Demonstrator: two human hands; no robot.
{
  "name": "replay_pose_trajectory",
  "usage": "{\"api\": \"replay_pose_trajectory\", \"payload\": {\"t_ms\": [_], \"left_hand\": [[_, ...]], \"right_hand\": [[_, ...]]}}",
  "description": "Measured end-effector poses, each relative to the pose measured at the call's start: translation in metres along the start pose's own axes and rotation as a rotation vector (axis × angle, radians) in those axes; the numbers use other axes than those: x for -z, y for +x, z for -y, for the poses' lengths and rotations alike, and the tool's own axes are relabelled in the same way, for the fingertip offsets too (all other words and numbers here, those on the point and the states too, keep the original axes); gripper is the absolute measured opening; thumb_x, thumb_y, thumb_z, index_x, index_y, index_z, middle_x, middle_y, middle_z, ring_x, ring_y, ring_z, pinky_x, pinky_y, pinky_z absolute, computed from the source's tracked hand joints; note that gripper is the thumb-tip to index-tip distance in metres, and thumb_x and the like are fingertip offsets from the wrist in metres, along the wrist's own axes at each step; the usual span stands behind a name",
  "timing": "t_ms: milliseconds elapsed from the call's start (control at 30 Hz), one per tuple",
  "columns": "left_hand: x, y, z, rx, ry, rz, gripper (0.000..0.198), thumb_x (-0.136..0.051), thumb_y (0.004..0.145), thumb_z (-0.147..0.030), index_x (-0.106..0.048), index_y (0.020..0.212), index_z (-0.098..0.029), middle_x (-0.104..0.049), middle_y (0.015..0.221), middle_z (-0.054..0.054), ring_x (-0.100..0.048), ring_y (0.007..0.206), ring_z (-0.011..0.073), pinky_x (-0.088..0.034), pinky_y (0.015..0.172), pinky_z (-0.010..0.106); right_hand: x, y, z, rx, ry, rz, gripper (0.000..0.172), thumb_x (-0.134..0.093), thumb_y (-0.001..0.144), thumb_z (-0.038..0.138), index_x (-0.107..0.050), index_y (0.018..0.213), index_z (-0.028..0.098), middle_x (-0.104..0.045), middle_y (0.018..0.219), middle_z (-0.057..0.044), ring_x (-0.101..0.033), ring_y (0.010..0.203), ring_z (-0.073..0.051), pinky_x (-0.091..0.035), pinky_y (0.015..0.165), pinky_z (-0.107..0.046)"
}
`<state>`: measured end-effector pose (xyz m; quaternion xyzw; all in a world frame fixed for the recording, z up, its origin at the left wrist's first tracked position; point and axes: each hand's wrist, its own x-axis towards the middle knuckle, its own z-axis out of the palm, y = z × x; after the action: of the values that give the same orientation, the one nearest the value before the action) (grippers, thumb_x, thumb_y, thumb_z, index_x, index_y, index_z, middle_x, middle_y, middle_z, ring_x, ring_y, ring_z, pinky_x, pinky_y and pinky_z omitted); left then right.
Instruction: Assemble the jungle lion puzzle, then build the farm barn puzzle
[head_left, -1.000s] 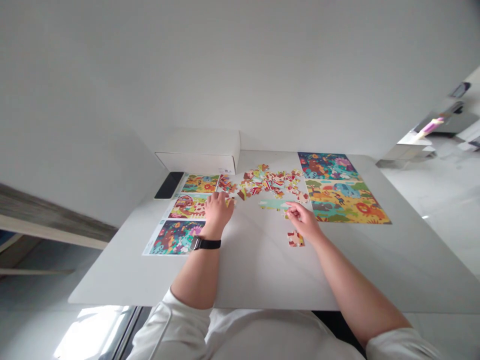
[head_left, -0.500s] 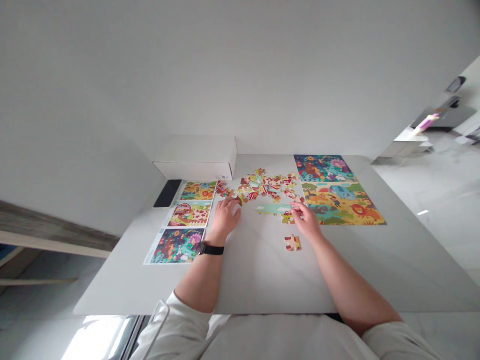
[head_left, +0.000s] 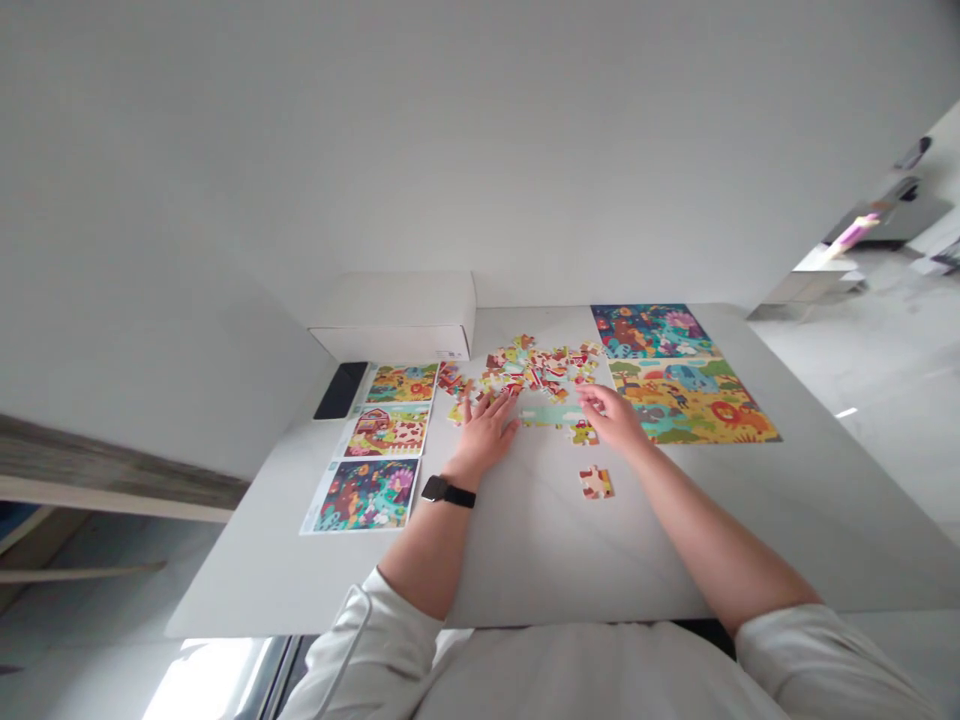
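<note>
Resting flat, fingers spread, the left hand (head_left: 487, 432) lies at the near edge of the colourful heap of loose cardboard jigsaw pieces (head_left: 536, 365) on the white counter (head_left: 525, 545). The right hand (head_left: 616, 420) curls at the heap's near right corner, beside a pale green joined strip (head_left: 551, 413); whether it grips anything is unclear.

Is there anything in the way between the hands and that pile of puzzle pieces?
No, nothing visible. The left hand lies flat on the table, its fingers right at the near edge of the pile of loose pieces. The right hand is at the end of the pale green strip, just in front of the pile.
</note>
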<state>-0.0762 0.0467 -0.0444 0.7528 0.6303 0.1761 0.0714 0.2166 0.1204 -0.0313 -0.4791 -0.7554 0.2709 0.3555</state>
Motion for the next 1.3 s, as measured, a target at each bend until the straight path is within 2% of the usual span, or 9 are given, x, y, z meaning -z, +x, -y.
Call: {"api": "replay_pose_trajectory", "payload": {"t_ms": [100,233,367,567,700,833,967,1133,1300], "left_hand": [[0.000,0.000,-0.004,0.032,0.022,-0.019,0.056,-0.049,0.111,-0.039,-0.052,0.166,-0.034,-0.060,0.166,0.005,-0.043,0.162,0.0333,-0.001,0.139,0.069],[0.002,-0.002,-0.005,0.092,0.031,-0.040,0.058,-0.051,0.110,-0.039,-0.051,0.167,-0.035,-0.061,0.164,0.007,-0.045,0.160,0.0333,-0.008,0.139,0.069],[0.001,-0.003,-0.003,0.110,0.049,-0.039,0.059,-0.054,0.109,-0.040,-0.051,0.167,-0.036,-0.062,0.162,0.009,-0.046,0.158,0.0337,-0.010,0.139,0.068],[-0.001,-0.001,-0.004,0.140,0.067,-0.026,0.056,-0.052,0.109,-0.042,-0.056,0.164,-0.029,-0.056,0.166,0.014,-0.043,0.159,0.0357,-0.017,0.138,0.068],[-0.001,-0.002,-0.004,0.143,0.026,-0.041,0.057,-0.053,0.109,-0.040,-0.054,0.164,-0.029,-0.057,0.165,0.013,-0.044,0.159,0.0362,-0.019,0.137,0.068],[0.000,-0.002,-0.003,0.100,-0.019,-0.045,0.057,-0.054,0.109,-0.039,-0.052,0.165,-0.032,-0.056,0.167,0.010,-0.043,0.160,0.0358,-0.018,0.138,0.068],[0.000,-0.002,-0.004,0.075,-0.048,-0.012,0.055,-0.055,0.108,-0.039,-0.056,0.163,-0.030,-0.058,0.167,0.009,-0.042,0.161,0.0367,-0.015,0.139,0.069],[0.001,-0.002,-0.006,0.099,-0.045,-0.010,0.052,-0.056,0.108,-0.039,-0.059,0.159,-0.030,-0.059,0.165,0.010,-0.043,0.160,0.0374,-0.017,0.137,0.071],[0.000,-0.003,-0.005,0.096,-0.041,-0.016,0.051,-0.057,0.108,-0.039,-0.060,0.158,-0.030,-0.060,0.165,0.010,-0.043,0.160,0.0373,-0.018,0.138,0.070]], "right_hand": [[-0.013,0.033,0.009,0.076,-0.184,0.102,0.034,-0.062,0.100,0.029,-0.079,0.129,0.027,-0.080,0.123,-0.010,-0.074,0.116,-0.027,-0.059,0.105,-0.044],[-0.041,0.066,0.025,0.084,-0.490,0.217,0.042,-0.064,0.101,0.025,-0.077,0.141,0.025,-0.074,0.139,-0.015,-0.067,0.131,-0.032,-0.051,0.117,-0.048],[-0.062,0.068,0.038,0.062,-0.658,0.292,0.039,-0.065,0.103,0.030,-0.079,0.140,0.029,-0.069,0.146,-0.014,-0.061,0.138,-0.036,-0.049,0.117,-0.050],[-0.079,0.058,0.047,0.170,-0.660,0.338,0.041,-0.061,0.109,0.041,-0.075,0.146,0.031,-0.056,0.163,-0.013,-0.048,0.152,-0.036,-0.037,0.128,-0.053],[-0.073,0.068,0.034,0.196,-0.594,0.304,0.046,-0.058,0.109,0.037,-0.069,0.153,0.028,-0.062,0.158,-0.014,-0.053,0.149,-0.033,-0.038,0.128,-0.051],[-0.050,0.078,0.008,0.063,-0.582,0.160,0.045,-0.060,0.103,0.025,-0.074,0.146,0.028,-0.070,0.146,-0.014,-0.062,0.137,-0.033,-0.047,0.121,-0.050],[-0.031,0.077,-0.010,-0.026,-0.628,0.160,0.040,-0.066,0.102,0.032,-0.078,0.141,0.032,-0.069,0.148,-0.012,-0.063,0.136,-0.034,-0.047,0.121,-0.050],[-0.021,0.078,-0.013,-0.058,-0.666,0.158,0.032,-0.067,0.103,0.033,-0.082,0.131,0.028,-0.068,0.147,-0.014,-0.061,0.137,-0.035,-0.044,0.122,-0.051],[-0.027,0.101,-0.001,-0.017,-0.655,0.153,0.039,-0.064,0.104,0.031,-0.076,0.140,0.022,-0.068,0.146,-0.017,-0.060,0.138,-0.036,-0.045,0.121,-0.049]]}}
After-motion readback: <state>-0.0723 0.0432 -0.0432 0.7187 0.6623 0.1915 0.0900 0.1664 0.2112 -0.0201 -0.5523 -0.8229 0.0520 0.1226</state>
